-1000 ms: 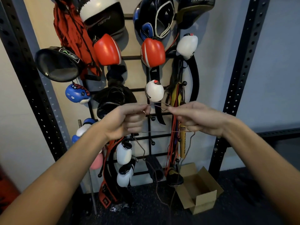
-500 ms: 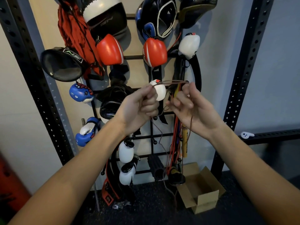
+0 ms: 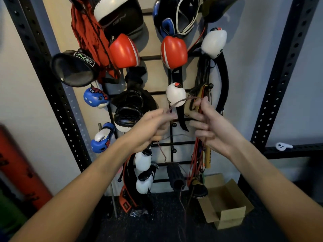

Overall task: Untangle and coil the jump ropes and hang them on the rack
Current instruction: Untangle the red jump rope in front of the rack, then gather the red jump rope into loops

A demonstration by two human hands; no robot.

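A thin brown jump rope (image 3: 181,101) arcs between my two hands in front of the black wire rack (image 3: 172,145). My left hand (image 3: 150,127) pinches one end of the arc, and the rope's tail drops from it to the floor. My right hand (image 3: 208,127) pinches the other end, fingers curled, close to the rack's pegs. Behind my right hand, red and yellow jump ropes (image 3: 196,159) hang in a bundle with a yellow handle (image 3: 208,158).
Boxing gloves, red (image 3: 124,50) and white (image 3: 175,94), headgear and a black pad (image 3: 73,68) crowd the rack. An open cardboard box (image 3: 225,201) sits on the dark floor at lower right. Black perforated uprights (image 3: 279,70) flank the rack. A red bag (image 3: 19,165) stands at left.
Both hands rose from a level stretch of rope to a raised arc, then held near the rack. My right hand's fingers closed in around the rope's end.
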